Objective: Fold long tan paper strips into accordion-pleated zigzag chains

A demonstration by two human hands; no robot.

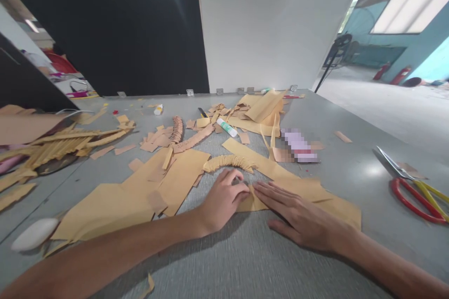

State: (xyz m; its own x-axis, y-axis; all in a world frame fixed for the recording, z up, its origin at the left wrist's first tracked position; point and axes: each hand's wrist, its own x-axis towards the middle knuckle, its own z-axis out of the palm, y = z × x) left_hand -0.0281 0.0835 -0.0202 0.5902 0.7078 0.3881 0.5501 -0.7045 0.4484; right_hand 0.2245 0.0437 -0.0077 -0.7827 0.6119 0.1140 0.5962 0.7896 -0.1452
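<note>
The left hand (222,198) is curled, with a small gap between thumb and finger; I can't tell if it pinches the tan paper (250,203). The right hand (298,215) is flat, fingers straight and close together, tips touching the tan paper. That small piece, partly hidden, lies below the frame's middle.

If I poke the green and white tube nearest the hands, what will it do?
The tube would probably roll, since it looks round and lies on its side. It may be light, because it is small and slim beside the hands. The paper scraps close by might stop it soon.
</note>
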